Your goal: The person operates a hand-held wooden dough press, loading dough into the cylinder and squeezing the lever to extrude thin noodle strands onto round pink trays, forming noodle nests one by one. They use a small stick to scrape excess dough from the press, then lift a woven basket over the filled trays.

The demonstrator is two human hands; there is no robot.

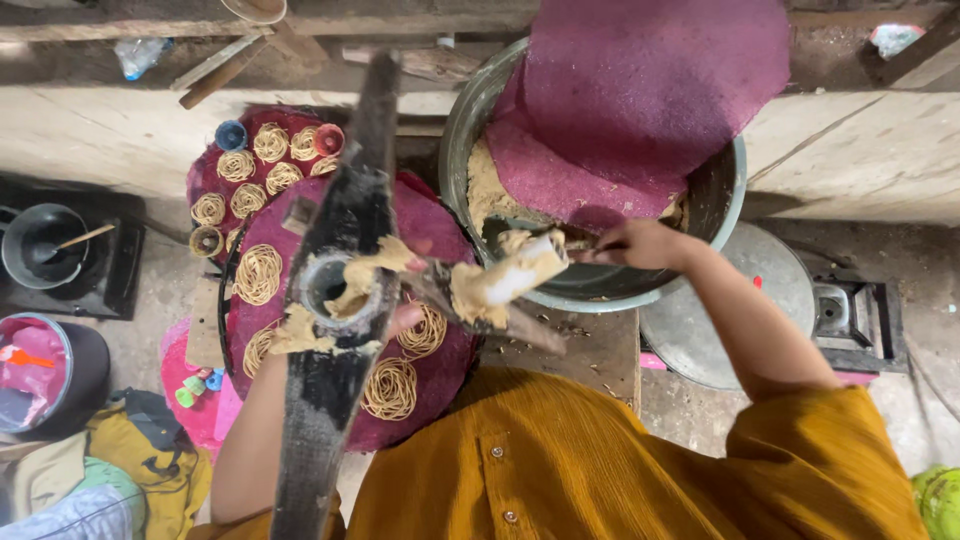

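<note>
Press point(335, 290): dark wooden noodle press with long handles, held over the purple mat, in the middle of the view; its round barrel is smeared with pale dough, which I judge comes from filling.
Landmark: the press; all places below are told from it.
Left hand point(400, 318): under and behind the press barrel, mostly hidden; only fingertips show. It seems to carry the press so the barrel stays above the mat, but I cannot tell how tight the grip is.
Right hand point(640, 243): to the right of the press, at the rim of the big bowl; fingers closed around a thin dark tool handle.
Plunger point(505, 278): pale cylinder coated with dough, just right of the barrel, tilted away from it, so the barrel mouth is free.
Bowl point(715, 210): large metal bowl, right and beyond the press, with tan dough inside; near enough that the right hand reaches it easily.
Cloth point(640, 90): purple sheet laid over most of the bowl, probably to keep the dough from drying.
Mat point(440, 225): round purple mat directly under the press, with coiled noodle nests point(258, 273) set apart from each other, so they do not stick.
Second mat point(205, 180): beyond and left of the press, also with nests and small coloured cups.
Pot point(40, 245): far left, dark, with a spoon inside.
</note>
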